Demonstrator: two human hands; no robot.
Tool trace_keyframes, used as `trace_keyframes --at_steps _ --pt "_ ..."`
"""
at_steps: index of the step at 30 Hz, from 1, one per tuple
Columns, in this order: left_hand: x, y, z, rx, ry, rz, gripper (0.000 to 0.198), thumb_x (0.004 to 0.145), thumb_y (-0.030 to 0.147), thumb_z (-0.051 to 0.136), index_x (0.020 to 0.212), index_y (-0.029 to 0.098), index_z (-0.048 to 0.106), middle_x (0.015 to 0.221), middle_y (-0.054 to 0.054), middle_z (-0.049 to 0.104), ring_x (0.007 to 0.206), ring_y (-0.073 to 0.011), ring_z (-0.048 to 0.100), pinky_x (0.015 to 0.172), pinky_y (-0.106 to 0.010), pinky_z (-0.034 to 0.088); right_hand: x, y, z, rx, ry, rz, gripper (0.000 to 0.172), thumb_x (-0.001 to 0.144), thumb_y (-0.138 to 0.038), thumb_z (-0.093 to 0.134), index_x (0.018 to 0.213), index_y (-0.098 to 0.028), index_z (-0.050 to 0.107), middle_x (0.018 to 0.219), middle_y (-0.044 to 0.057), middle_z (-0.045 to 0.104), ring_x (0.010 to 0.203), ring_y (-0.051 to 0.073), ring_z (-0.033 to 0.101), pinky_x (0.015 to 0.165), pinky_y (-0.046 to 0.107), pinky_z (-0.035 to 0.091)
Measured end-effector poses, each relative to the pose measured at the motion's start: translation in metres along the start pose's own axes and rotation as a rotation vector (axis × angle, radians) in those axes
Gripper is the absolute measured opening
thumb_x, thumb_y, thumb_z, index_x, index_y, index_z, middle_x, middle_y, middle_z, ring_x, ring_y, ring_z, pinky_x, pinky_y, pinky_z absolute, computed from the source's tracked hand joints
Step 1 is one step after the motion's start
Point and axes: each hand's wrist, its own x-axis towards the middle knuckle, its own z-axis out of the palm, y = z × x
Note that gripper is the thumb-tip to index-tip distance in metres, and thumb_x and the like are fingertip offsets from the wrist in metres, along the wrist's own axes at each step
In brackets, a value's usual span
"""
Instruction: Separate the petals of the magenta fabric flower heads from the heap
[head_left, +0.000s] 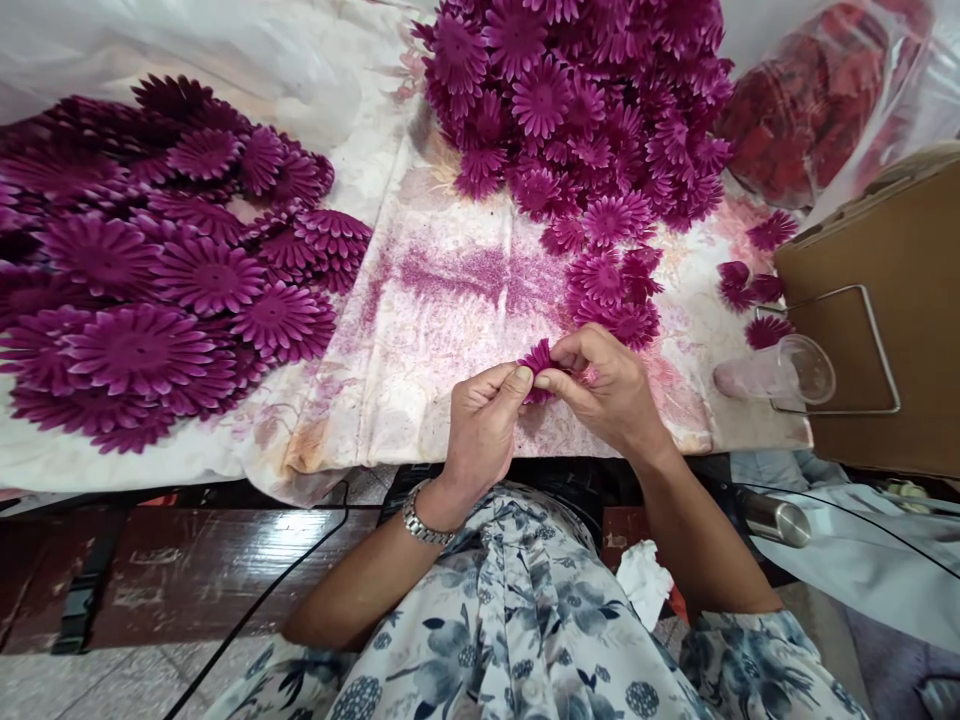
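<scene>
Between my two hands is a small purple artificial flower (537, 358), held just above the front part of the stained cloth (442, 365). My left hand (484, 420) pinches it from the left with thumb and fingers closed. From the right, my right hand (607, 390) grips its petals between thumb and forefinger. Fingers cover part of the flower. Right behind my right hand lie several loose purple flowers (611, 280), trailing from a big heap of the same flowers (577, 110).
Stacks of wide purple petal layers (142, 340) spread over the left side. At right are a clear plastic cup (772, 372) on its side, a cardboard box (885, 310) with a wire handle (881, 350), and a plastic bag of red petals (810, 100). The cloth's edge runs before my lap.
</scene>
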Motion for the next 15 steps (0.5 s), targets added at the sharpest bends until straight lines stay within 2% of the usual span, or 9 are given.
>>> trace_keyframes --at_steps 4,7,9,11,13,15 --pt "-0.002 -0.002 -0.001 0.023 -0.029 0.006 0.034 0.073 0.035 0.068 0.051 0.013 0.054 0.052 0.003 0.039 0.054 -0.0076 0.032 0.051 -0.022 0.027 -0.004 -0.006 0.013 -0.052 0.018 -0.050 0.012 0.084 -0.024 0.056 0.074 -0.018 0.053 0.067 0.000 0.054 0.065 0.012 0.051 0.060 0.025 0.042" --pt "-0.003 -0.002 0.001 0.019 0.000 0.033 0.034 0.071 0.034 0.070 0.050 0.014 0.053 0.051 0.003 0.039 0.053 -0.0074 0.033 0.051 -0.022 0.028 -0.007 -0.006 0.013 -0.073 0.074 -0.073 0.013 0.085 -0.018 0.052 0.072 -0.018 0.053 0.065 0.000 0.054 0.064 0.012 0.051 0.061 0.026 0.041" --pt "-0.003 0.000 0.001 -0.015 0.031 0.033 0.035 0.067 0.034 0.073 0.049 0.014 0.052 0.051 0.003 0.040 0.053 -0.0072 0.033 0.051 -0.022 0.029 -0.008 0.000 0.009 -0.012 0.145 0.024 0.013 0.085 -0.020 0.052 0.072 -0.018 0.053 0.063 -0.001 0.053 0.059 0.010 0.050 0.056 0.024 0.040" --pt "-0.002 0.001 0.002 -0.048 0.055 0.013 0.036 0.064 0.036 0.075 0.049 0.014 0.052 0.050 0.003 0.041 0.052 -0.0070 0.034 0.050 -0.021 0.029 -0.006 0.013 -0.001 -0.028 0.284 0.167 0.014 0.087 -0.024 0.050 0.075 -0.018 0.054 0.064 -0.002 0.053 0.056 0.010 0.049 0.052 0.024 0.040" --pt "-0.001 0.002 0.003 -0.059 0.070 -0.001 0.037 0.062 0.038 0.076 0.048 0.014 0.052 0.049 0.004 0.040 0.051 -0.0068 0.034 0.049 -0.021 0.028 -0.002 0.030 -0.015 -0.208 0.412 0.250 0.016 0.088 -0.029 0.049 0.082 -0.018 0.058 0.070 0.001 0.057 0.063 0.013 0.053 0.060 0.028 0.044" --pt "-0.001 0.003 0.004 -0.060 0.073 -0.005 0.036 0.061 0.039 0.077 0.049 0.014 0.053 0.049 0.004 0.041 0.051 -0.0070 0.035 0.050 -0.021 0.030 0.003 0.040 -0.027 -0.435 0.416 0.227 0.019 0.084 -0.034 0.054 0.093 -0.020 0.062 0.089 0.007 0.061 0.083 0.019 0.057 0.076 0.038 0.046"
